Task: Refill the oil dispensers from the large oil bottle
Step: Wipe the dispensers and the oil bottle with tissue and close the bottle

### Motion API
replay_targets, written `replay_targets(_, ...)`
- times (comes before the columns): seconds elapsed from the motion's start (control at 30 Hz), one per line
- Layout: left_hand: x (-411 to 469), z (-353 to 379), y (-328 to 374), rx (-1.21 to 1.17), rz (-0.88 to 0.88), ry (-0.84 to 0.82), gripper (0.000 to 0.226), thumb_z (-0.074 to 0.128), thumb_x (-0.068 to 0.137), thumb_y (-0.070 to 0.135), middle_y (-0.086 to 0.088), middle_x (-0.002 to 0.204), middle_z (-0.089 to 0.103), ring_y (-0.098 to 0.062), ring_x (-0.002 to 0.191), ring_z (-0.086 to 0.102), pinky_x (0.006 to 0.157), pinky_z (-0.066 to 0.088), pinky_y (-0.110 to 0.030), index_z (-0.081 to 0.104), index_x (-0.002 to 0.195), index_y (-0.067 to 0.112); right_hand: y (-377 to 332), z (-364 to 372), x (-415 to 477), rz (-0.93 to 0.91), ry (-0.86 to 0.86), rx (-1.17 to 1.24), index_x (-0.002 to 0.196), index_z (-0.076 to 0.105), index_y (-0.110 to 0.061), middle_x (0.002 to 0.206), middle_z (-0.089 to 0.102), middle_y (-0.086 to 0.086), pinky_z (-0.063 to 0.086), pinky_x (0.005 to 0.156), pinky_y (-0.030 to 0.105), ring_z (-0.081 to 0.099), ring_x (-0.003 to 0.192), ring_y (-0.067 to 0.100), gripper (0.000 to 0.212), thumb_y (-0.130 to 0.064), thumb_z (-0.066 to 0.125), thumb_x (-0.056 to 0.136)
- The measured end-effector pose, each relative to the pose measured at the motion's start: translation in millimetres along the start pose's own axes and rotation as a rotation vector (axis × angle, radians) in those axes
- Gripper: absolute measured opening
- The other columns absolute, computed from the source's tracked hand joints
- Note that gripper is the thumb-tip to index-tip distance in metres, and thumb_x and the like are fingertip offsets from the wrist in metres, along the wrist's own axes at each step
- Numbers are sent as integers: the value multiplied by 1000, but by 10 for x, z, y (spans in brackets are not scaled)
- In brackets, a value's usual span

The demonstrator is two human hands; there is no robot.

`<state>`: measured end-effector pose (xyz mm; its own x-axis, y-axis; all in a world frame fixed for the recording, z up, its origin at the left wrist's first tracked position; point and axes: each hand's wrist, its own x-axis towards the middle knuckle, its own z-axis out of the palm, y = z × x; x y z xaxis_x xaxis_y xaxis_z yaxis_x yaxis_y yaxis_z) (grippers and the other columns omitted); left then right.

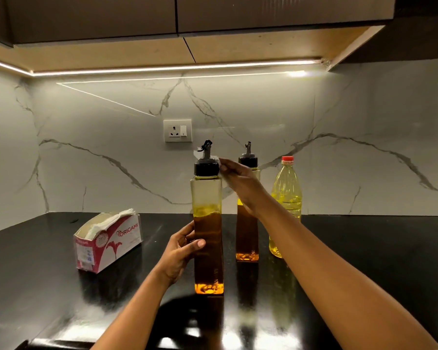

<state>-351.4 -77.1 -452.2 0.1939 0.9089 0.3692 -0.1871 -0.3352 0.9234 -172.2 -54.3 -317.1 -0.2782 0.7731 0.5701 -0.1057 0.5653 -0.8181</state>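
Two bare forearms enter from the lower edge over a glossy black countertop [364,248].

Left hand [185,251]: closed around the middle of the near dispenser [208,223], thumb across the front face and fingers behind it.

Near dispenser: tall, square and clear. It stands upright on the countertop at centre, with its black cap [206,168] and spout [206,147] fitted. Oil fills it to well above half. The oil reads dark amber against the counter and yellow at the surface line.

Right hand [240,183]: raised to cap height, fingers curled and pinching a white tissue [224,179] against the right side of the cap. A further part of the tissue shows behind the spout.

Second dispenser [247,236]: same type, capped and upright, just behind and to the right of the first. The right wrist partly covers it, so its oil level cannot be read with certainty.

Large oil bottle [286,198]: round and clear, red cap on. It holds pale yellow oil and stands near the marble backsplash [86,147], right of the second dispenser.

Tissue box [109,241]: red and white and open-topped, lying to the left, well apart from the dispensers.

Wall socket [177,130]: mounted on the backsplash above the near dispenser.
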Motion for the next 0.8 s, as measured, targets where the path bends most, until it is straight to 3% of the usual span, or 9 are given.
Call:
replay_targets(0.1,-1,-3,-9,-5,-3,-1,105,94,45,44,-15,119,68,-32,112,63,85,56,-35,49,134,11,69,-76,-83,-46,44,-93,125,58,-14,106,63,-8,44,79,5,56,95,-5,29,-12,49,97)
replay_targets(0.2,-4,3,-3,-4,-7,1,103,94,43,45,-13,117,69,-29,110,65,82,56,-32,51,131,13,-19,-60,-45,-20,0,-155,128,56,-5,111,61,-1,44,77,8,56,100,7,34,-19,45,99)
replay_targets(0.33,-6,4,2,0,-4,-2,103,94,45,45,-13,117,68,-30,111,64,83,56,-33,50,132,13,-119,78,75,70,-100,-83,133,48,-3,125,56,10,40,87,16,49,112,13,40,-24,31,103)
replay_targets(0.4,1,10,-8,9,2,1,102,94,46,45,-14,117,68,-32,112,64,85,55,-35,50,132,12,-57,92,73,48,-69,-51,129,51,-3,119,59,10,38,94,25,50,113,16,40,-25,31,103)
replay_targets(0.47,6,18,-16,12,3,1,100,94,46,44,-14,117,69,-31,111,64,85,55,-35,51,131,12,18,62,4,-19,-17,-72,121,58,-11,108,63,1,39,96,26,55,108,13,32,-24,35,102)
replay_targets(0.53,10,17,-27,4,3,-6,98,94,47,43,-13,116,69,-30,109,65,83,56,-34,52,130,13,60,38,-94,-73,41,-102,119,60,-18,104,64,-8,43,90,16,58,101,2,26,-19,43,100)
replay_targets(0.6,12,12,-36,-7,2,-12,99,94,48,42,-14,116,69,-30,108,65,83,56,-34,51,131,12,85,21,-166,-132,102,-154,124,60,-15,107,65,-7,44,81,10,60,96,2,29,-14,49,97)
replay_targets(0.7,9,6,-54,-33,-14,-5,100,94,47,41,-12,117,69,-28,109,65,84,56,-34,50,133,14,121,20,-252,-204,206,-376,127,58,-16,105,67,-4,44,64,10,63,85,12,32,-14,54,95)
replay_targets(0.8,9,-2,-79,-32,-41,15,109,94,47,43,-12,123,66,-30,115,62,89,55,-37,44,140,14,191,62,-365,-243,261,-483,128,57,-16,101,69,-2,40,52,7,57,59,-2,33,-13,53,95)
